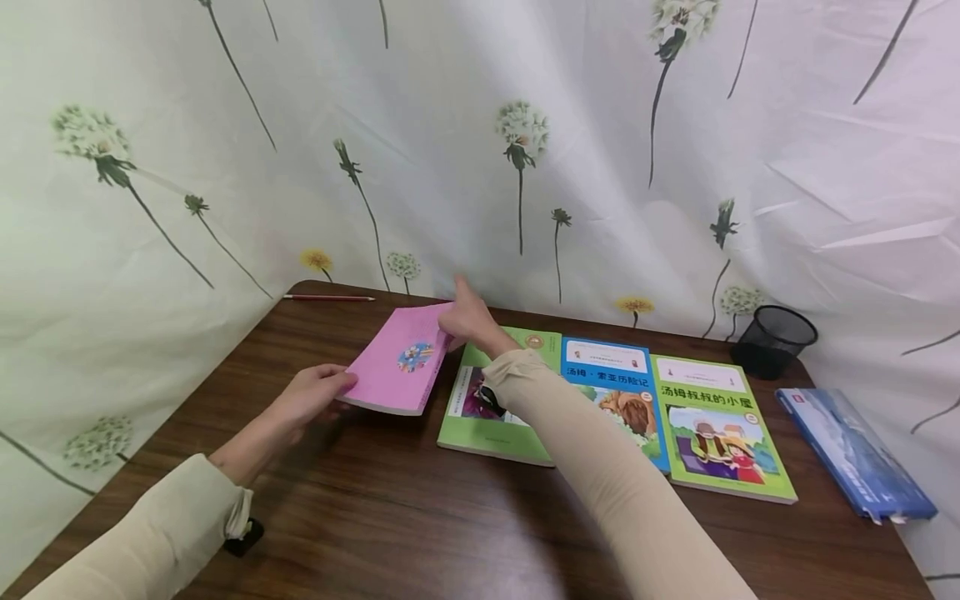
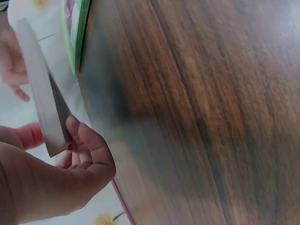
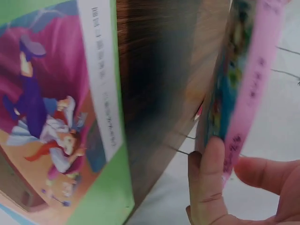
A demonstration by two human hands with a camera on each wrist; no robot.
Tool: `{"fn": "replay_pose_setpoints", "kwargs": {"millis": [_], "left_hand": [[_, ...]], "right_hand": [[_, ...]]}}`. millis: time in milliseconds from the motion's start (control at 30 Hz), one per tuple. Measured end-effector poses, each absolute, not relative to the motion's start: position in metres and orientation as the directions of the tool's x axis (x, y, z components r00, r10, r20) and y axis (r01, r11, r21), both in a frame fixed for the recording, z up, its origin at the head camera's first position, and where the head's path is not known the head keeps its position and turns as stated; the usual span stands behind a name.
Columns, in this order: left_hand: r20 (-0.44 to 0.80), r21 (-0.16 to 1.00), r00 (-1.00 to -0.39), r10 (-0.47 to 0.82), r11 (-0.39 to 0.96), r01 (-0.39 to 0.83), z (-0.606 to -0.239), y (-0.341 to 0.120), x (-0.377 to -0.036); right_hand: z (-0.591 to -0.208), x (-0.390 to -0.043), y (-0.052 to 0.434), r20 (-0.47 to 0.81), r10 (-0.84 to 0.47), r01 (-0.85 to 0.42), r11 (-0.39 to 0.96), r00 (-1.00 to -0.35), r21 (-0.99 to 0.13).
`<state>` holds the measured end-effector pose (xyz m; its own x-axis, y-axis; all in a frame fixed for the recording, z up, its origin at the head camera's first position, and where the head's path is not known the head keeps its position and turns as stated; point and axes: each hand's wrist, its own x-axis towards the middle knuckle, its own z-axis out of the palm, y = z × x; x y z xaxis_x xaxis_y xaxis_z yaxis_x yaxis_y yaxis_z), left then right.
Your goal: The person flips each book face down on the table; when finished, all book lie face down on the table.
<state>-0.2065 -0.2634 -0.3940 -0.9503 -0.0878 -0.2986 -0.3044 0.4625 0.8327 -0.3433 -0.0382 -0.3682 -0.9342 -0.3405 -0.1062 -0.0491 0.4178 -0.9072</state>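
At the left rear of the brown wooden worktop (image 1: 390,500), a pink paperback book (image 1: 397,360) is held off the surface between both hands, tilted, its near edge lower than its far edge. Left hand (image 1: 307,398): grip closed on the book's near left corner; in the left wrist view the thumb lies on one face and the fingers (image 2: 96,152) curl under the page block at that corner. Right hand (image 1: 468,321): grip closed on the book's far right corner; in the right wrist view the thumb and a finger (image 3: 208,173) pinch the pink spine. Both arms wear beige sleeves.

Just right of the pink book, a green-covered storybook (image 1: 480,417) lies flat on the worktop, partly hidden under the right forearm. Its cover picture shows a figure in purple, seen close in the right wrist view. The two books are apart; a strip of bare wood shows between them.

Further right in the same row: a blue-covered book (image 1: 611,375), its edge touching or slightly overlapping the green storybook, then a second green book (image 1: 720,425) beside it. A blue booklet (image 1: 855,454) lies apart near the right edge. A black mesh pen cup (image 1: 774,340) stands at the right rear corner. A red pencil (image 1: 328,297) lies along the rear left edge. A white cloth printed with dandelions (image 1: 525,150) hangs behind and beside the worktop.
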Motion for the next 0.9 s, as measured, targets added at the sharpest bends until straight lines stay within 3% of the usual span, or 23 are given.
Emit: {"fn": "replay_pose_setpoints", "kwargs": {"millis": [500, 900], "left_hand": [[-0.298, 0.854, -0.951, -0.085, 0.421, -0.305, -0.397, -0.26, -0.207], [-0.321, 0.859, -0.941, -0.108, 0.386, -0.337, -0.401, -0.261, -0.207]], "right_hand": [[-0.388, -0.351, -0.029, -0.283, -0.346, 0.101, 0.461, -0.894, -0.882], [-0.401, -0.36, -0.03, -0.314, -0.356, 0.087, 0.531, -0.88, -0.843]]}}
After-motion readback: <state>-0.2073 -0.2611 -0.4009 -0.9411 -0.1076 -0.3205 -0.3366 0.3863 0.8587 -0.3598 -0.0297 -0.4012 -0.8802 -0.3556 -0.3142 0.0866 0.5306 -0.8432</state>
